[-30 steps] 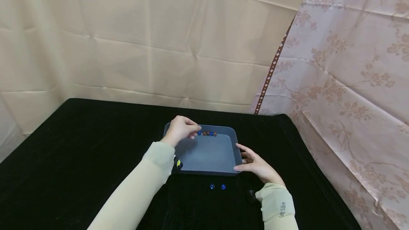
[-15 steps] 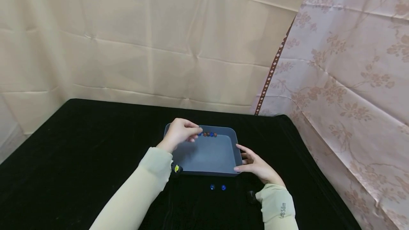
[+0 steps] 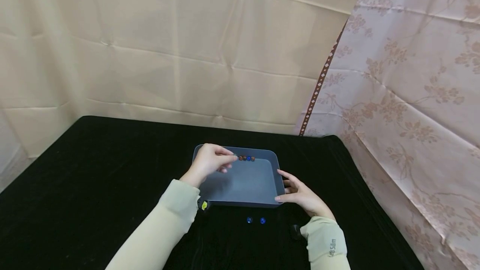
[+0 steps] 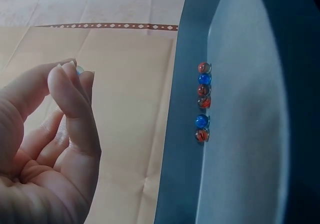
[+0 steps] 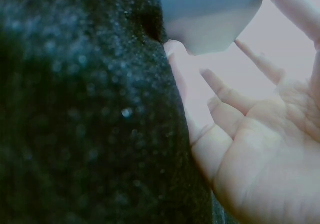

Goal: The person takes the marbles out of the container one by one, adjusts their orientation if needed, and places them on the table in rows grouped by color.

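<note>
A grey-blue tray (image 3: 278, 178) sits on the black cloth. Several red and blue marbles (image 3: 247, 158) line its far wall, and they show as a row of marbles (image 4: 202, 101) in the left wrist view. My left hand (image 3: 229, 160) hovers over the tray's far left corner. The thumb and forefinger of that left hand (image 4: 75, 72) pinch a small bluish marble (image 4: 79, 69). My right hand (image 3: 282, 187) lies with straight fingers against the tray's right wall, thumb at the near right corner. The right wrist view shows the right hand (image 5: 215, 79) open beside the tray's corner (image 5: 210, 19).
Two blue marbles (image 3: 256, 220) lie on the black cloth (image 3: 93, 170) just in front of the tray. Beige and flowered curtains hang behind and to the right of the table.
My left hand has drawn back a little from the row of marbles toward me, still pinched. The right hand and the tray have stayed put.
</note>
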{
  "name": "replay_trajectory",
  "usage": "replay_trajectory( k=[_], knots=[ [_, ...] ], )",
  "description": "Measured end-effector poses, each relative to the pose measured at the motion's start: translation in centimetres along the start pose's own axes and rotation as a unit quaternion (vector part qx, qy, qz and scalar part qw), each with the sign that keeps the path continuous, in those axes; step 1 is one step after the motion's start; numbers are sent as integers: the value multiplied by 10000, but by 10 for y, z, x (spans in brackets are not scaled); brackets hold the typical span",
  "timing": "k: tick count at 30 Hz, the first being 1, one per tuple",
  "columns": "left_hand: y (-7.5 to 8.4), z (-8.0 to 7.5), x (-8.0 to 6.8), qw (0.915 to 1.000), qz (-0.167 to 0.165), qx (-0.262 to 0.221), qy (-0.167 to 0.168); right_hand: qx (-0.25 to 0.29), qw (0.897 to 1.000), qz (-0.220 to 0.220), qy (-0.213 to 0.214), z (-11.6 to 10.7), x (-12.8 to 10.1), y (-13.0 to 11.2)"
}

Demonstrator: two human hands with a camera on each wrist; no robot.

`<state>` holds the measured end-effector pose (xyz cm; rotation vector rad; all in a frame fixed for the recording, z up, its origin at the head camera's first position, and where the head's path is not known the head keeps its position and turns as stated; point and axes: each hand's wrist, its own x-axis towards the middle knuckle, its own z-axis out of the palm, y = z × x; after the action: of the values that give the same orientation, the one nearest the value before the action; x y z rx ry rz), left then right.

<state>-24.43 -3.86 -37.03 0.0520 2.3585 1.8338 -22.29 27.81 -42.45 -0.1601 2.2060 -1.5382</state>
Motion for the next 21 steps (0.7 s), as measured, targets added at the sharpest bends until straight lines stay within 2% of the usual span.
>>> replay_trajectory(
  k=[6,12,21],
  knots=[
    [-2,0,-6,10000,-2,33,38,-30,10000,4,16,0,0,1],
    [-4,-1,-13,9998,155,152,8,-67,10000,14,57,-1,1,1],
    [-8,1,-20,9997,178,195,-5,-34,10000,-20,-64,-1,1,2]
  ],
)
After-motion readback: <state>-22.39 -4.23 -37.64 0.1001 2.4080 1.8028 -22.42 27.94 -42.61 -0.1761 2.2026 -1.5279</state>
